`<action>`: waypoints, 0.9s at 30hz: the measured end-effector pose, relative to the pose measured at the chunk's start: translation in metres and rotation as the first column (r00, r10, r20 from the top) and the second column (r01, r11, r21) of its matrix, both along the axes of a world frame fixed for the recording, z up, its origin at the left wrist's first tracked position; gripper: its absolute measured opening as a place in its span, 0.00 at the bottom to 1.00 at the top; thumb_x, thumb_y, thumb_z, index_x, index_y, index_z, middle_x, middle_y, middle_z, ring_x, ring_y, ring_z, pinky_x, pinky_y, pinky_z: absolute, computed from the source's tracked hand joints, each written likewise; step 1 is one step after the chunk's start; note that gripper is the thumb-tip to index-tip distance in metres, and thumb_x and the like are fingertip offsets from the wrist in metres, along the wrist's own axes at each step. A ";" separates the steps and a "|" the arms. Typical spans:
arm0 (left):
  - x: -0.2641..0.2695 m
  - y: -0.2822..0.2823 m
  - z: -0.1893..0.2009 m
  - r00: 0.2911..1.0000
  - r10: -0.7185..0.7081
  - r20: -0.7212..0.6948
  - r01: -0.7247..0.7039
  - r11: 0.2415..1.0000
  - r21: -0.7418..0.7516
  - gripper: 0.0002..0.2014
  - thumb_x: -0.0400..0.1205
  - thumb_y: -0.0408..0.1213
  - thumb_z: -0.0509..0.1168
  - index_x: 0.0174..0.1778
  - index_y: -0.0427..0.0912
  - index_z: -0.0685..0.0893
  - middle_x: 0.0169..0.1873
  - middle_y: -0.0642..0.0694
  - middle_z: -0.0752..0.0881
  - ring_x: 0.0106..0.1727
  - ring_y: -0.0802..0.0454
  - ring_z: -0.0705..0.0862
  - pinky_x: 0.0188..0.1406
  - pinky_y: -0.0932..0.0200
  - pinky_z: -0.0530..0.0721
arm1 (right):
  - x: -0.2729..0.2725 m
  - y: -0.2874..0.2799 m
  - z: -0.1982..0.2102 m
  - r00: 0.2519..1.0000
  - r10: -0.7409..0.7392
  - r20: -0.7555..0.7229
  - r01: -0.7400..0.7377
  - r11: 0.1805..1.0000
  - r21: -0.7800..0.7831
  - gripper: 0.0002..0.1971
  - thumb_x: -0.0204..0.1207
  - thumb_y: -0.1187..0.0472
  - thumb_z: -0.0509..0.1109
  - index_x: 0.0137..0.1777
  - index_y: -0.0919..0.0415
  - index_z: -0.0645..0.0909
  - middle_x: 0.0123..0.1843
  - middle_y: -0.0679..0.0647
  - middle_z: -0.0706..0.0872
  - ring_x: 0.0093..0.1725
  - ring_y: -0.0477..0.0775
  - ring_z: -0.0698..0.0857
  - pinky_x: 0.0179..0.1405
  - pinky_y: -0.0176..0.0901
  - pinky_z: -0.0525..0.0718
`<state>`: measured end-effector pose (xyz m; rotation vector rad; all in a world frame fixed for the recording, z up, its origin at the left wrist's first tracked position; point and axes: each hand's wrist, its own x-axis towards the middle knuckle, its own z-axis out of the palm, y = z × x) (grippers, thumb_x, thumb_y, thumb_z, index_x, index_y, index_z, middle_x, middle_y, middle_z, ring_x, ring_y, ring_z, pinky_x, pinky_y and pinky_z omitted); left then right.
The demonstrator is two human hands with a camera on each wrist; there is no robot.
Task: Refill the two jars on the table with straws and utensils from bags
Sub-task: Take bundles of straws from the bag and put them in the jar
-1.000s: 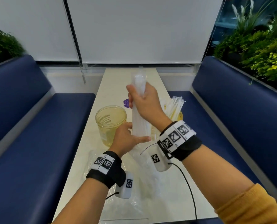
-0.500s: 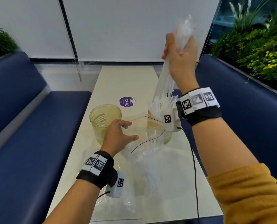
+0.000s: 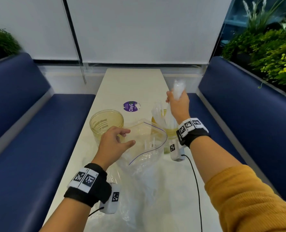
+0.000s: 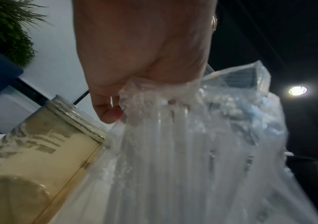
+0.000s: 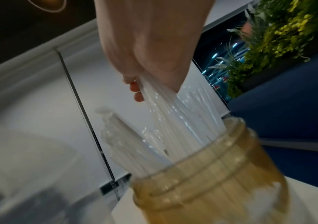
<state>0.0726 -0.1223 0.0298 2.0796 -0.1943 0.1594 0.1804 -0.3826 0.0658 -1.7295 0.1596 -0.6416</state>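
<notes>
Step in hand: seating a fistful of straws (image 3: pixel 169 114) into the right-hand jar (image 5: pixel 211 181); judged mid-insertion.
Right hand (image 3: pixel 179 104): fingers (image 5: pixel 137 96) curled tight round the upper part of the bundle; straw tops stick out above the fist, lower ends are inside the jar mouth.
Left hand (image 3: pixel 114 143): just beside the zip bag (image 3: pixel 147 141), on the empty jar's side. Wrist view shows thumb and fingertips (image 4: pixel 110 115) pinching crumpled plastic at the bag's mouth, propping it open.
Technique: keep the bundle near upright over the jar mouth, lower until the ends bottom out, then loosen the fist gradually so the straws fan against the wall rather than spring out. Do not nudge the rim; the jar looks light and could tip.
Straws, look: thin, translucent white, individually wrapped by the sheen; some already stand loose in the same jar.
Empty jar (image 3: pixel 106 124): yellowish clear plastic, left of the straw jar, nothing inside.
Bag contents: a few straws remain, judged enough for another handful.
</notes>
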 end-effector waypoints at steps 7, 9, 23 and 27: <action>-0.002 -0.009 0.005 1.000 -0.014 0.024 0.015 1.000 -0.011 0.16 0.73 0.40 0.82 0.56 0.50 0.91 0.48 0.49 0.85 0.37 0.54 0.75 0.42 0.65 0.78 | -0.007 -0.009 -0.032 0.998 -0.027 -0.063 0.021 0.995 -0.095 0.10 0.80 0.56 0.72 0.47 0.64 0.85 0.40 0.52 0.90 0.42 0.47 0.87 0.54 0.48 0.82; -0.003 -0.011 0.007 0.999 -0.019 0.036 0.020 1.000 -0.003 0.16 0.73 0.40 0.82 0.56 0.51 0.91 0.47 0.49 0.85 0.36 0.54 0.75 0.42 0.65 0.78 | -0.011 -0.010 -0.039 0.993 -0.022 -0.118 0.008 0.993 -0.119 0.10 0.80 0.58 0.73 0.43 0.65 0.86 0.40 0.50 0.87 0.41 0.43 0.83 0.55 0.49 0.79; -0.007 -0.016 0.012 0.997 -0.048 0.058 0.048 0.999 -0.008 0.15 0.73 0.40 0.82 0.54 0.53 0.91 0.46 0.49 0.85 0.33 0.56 0.74 0.39 0.68 0.76 | -0.014 -0.019 0.019 0.985 0.045 0.164 0.071 0.769 -0.635 0.40 0.76 0.54 0.76 0.85 0.53 0.63 0.83 0.50 0.69 0.81 0.53 0.68 0.77 0.43 0.68; -0.007 -0.016 0.013 0.997 -0.048 0.064 0.048 0.999 0.007 0.14 0.73 0.41 0.82 0.53 0.53 0.91 0.45 0.50 0.85 0.33 0.57 0.74 0.36 0.74 0.75 | 0.002 -0.017 0.030 0.994 0.085 0.065 0.020 0.447 -0.894 0.28 0.85 0.57 0.61 0.85 0.61 0.65 0.87 0.57 0.63 0.86 0.59 0.61 0.86 0.57 0.61</action>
